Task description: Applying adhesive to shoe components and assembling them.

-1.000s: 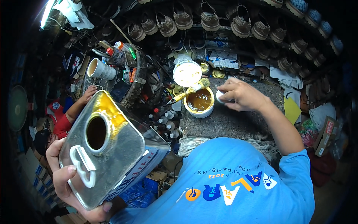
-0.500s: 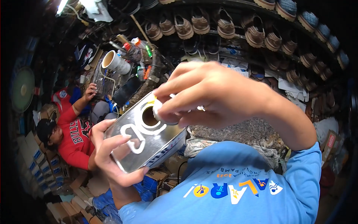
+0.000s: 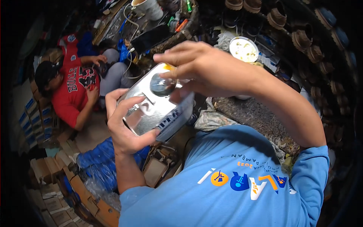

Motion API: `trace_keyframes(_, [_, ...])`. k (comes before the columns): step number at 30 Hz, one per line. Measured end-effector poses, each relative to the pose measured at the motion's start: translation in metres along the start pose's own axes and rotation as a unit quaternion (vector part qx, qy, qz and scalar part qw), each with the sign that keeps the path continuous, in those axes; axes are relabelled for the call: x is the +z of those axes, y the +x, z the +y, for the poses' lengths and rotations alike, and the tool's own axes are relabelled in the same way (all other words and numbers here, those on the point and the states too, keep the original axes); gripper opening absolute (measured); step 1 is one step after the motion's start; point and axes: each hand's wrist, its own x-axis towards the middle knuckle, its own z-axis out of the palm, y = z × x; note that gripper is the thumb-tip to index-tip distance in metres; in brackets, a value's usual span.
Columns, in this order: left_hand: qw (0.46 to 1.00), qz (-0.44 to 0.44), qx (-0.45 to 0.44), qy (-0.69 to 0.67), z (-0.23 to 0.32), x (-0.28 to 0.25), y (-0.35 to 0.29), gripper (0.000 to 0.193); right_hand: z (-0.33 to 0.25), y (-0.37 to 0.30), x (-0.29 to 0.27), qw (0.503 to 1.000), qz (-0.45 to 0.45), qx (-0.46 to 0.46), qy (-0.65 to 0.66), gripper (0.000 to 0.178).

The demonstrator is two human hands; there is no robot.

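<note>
Likely heavy, slick metal can (image 3: 159, 108) cradled underneath by left hand (image 3: 124, 125), right hand (image 3: 200, 70) pinching its cap (image 3: 162, 84).

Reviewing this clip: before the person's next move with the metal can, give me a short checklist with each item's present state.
1. Left hand has a firm hold on the metal can: ok, fingers wrap its side and top.
2. Right hand is at the can's opening: ok, fingertips sit on the round cap.
3. Cap fully seated: cannot tell, the fingers hide its rim.
4. Can level: not ok, it is tilted.
5. Yellow residue near the opening wiped off: not ok, it shows on the can's top.
6. Open glue tub on the bench is apart from the can: ok.
</note>
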Motion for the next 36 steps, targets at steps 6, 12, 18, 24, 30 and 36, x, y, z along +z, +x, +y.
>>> trace_keyframes(6, [0.976,0.079,-0.150,0.136,-0.071,0.011,-0.086,0.079,0.013,-0.030,-0.071,0.988,0.110,0.103,0.045,0.034])
trace_keyframes(12, [0.918,0.017,-0.299,0.259,-0.172,0.075,-0.148,0.090,-0.015,-0.152,-0.152,0.929,0.193,0.312,-0.056,0.024])
trace_keyframes(18, [0.877,-0.027,-0.422,0.227,-0.278,0.164,-0.221,0.101,-0.077,-0.261,-0.227,0.781,0.366,0.458,-0.214,0.023])
trace_keyframes(24, [0.841,0.075,-0.492,0.214,-0.291,0.243,-0.251,0.110,-0.104,-0.151,-0.219,0.846,0.303,0.332,-0.286,0.027])
trace_keyframes(30, [0.774,0.057,-0.567,0.276,-0.292,0.300,-0.280,0.094,-0.137,-0.008,-0.150,0.968,0.091,0.071,-0.225,0.012])
trace_keyframes(36, [0.897,0.112,-0.383,0.191,-0.326,0.275,-0.239,0.069,-0.138,0.053,-0.097,0.924,0.320,-0.203,-0.054,0.006])
